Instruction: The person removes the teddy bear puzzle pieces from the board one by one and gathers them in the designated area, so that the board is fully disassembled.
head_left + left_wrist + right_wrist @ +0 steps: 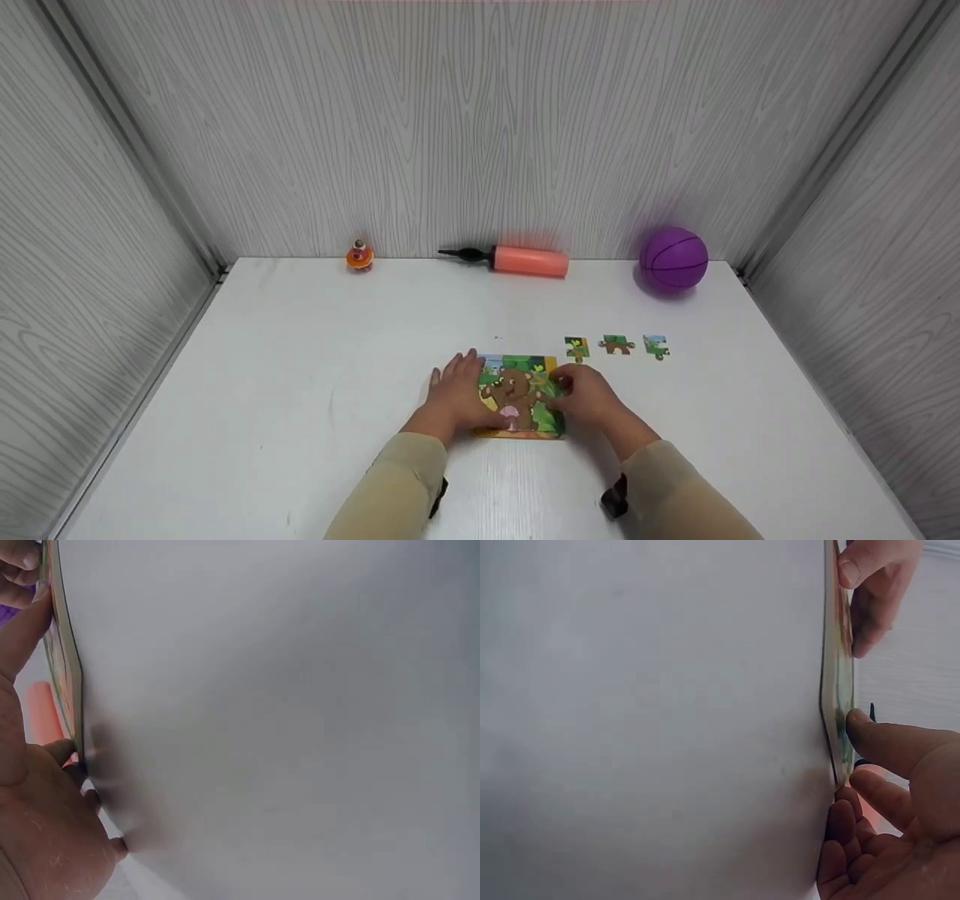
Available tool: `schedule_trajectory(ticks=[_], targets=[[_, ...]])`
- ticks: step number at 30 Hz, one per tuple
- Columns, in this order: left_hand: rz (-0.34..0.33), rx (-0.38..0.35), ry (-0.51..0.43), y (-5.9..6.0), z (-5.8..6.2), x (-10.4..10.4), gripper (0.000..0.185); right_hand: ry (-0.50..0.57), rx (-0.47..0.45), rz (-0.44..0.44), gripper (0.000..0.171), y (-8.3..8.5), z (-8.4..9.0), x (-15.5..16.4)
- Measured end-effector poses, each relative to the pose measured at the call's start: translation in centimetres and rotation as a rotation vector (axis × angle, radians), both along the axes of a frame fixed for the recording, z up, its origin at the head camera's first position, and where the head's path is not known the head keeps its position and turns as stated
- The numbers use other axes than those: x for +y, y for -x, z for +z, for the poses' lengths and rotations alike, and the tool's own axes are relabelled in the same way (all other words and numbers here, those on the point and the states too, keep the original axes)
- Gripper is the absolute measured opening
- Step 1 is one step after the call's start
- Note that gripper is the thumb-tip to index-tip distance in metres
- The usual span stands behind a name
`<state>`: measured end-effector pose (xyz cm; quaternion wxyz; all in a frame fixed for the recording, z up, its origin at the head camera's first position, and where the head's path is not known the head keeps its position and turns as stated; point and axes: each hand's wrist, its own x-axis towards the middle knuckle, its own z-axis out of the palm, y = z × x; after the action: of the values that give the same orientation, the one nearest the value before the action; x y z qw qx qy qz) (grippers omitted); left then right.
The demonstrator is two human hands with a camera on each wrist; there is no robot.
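Puzzle board [521, 396] with a bear picture lay flat near the front of the white table [300, 420], between both hands. From the head view, the left hand [457, 396] rested flat with straight fingers on its left edge, while the right hand [587, 397] curled its fingers at the right edge, probably seating a piece; pressing evenly would serve best. Three loose pieces [616, 346] waited just beyond. A pump [517, 261], purple ball [673, 259] and spinning top [360, 255] lined the grey panelled back wall.

Left wrist view showed the board's edge [66, 675] against the left palm [45, 832].

Right wrist view showed the right thumb [892, 746] pressing the board [838, 690].
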<state>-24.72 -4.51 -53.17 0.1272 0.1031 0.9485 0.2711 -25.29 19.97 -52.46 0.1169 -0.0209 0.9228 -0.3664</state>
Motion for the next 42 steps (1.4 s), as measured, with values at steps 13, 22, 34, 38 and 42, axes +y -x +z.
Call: schedule_trajectory(ticks=[13, 22, 34, 38, 42], targets=[[-0.184, 0.108, 0.107, -1.6, 1.0, 2.8, 0.059, 0.007, -0.001, 0.008, 0.031, -0.2, -0.5, 0.3], [-0.162, 0.102, 0.064, -2.0, 0.8, 3.3, 0.049, 0.006, -0.009, 0.024, 0.027, 0.0, -0.6, 0.3], [-0.121, 0.133, 0.037, -1.8, 0.9, 3.1, 0.044, 0.041, -0.018, -0.027, 0.029, -0.2, -0.4, -0.1], [-0.12, 0.141, 0.031, -1.8, 1.1, 3.1, 0.039, 0.024, 0.047, -0.005, 0.03, -0.5, -0.3, -0.1], [-0.119, 0.139, 0.025, -1.8, 1.2, 3.1, 0.035, -0.008, 0.085, 0.025, 0.03, -0.6, -0.1, -0.2]])
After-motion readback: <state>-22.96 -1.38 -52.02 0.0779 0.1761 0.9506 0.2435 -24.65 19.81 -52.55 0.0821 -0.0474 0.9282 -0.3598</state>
